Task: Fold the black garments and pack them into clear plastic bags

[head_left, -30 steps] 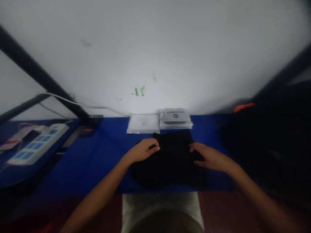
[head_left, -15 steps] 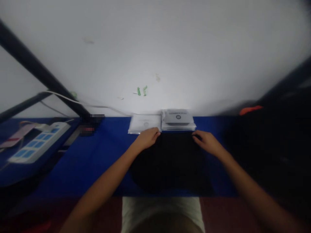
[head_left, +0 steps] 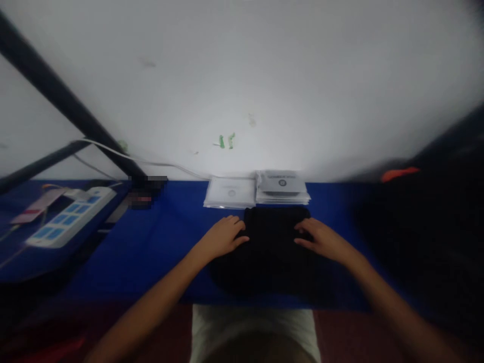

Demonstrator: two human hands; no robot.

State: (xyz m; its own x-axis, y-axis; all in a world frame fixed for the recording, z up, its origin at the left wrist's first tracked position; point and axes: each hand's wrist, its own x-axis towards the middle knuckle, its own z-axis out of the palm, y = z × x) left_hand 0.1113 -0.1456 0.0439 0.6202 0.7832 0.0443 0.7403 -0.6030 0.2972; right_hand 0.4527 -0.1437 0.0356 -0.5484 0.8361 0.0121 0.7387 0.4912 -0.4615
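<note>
A folded black garment (head_left: pixel 273 252) lies on the blue tabletop (head_left: pixel 159 242) in front of me. My left hand (head_left: pixel 223 236) rests on the garment's left edge, fingers stretched out and pressed flat. My right hand (head_left: pixel 321 239) lies flat on the garment's right side, fingers also extended. Neither hand grips anything; both press down on the cloth.
Two stacks of flat plastic-wrapped packets (head_left: pixel 230 192) (head_left: pixel 282 186) sit against the white wall behind the garment. A white power strip with blue switches (head_left: pixel 70 222) lies at far left under a black frame bar. A dark heap of black cloth (head_left: pixel 427 232) with an orange tag fills the right.
Both hands reached to the garment's far edge near the packets, then came back toward me. They now lie flat on its upper sides.
</note>
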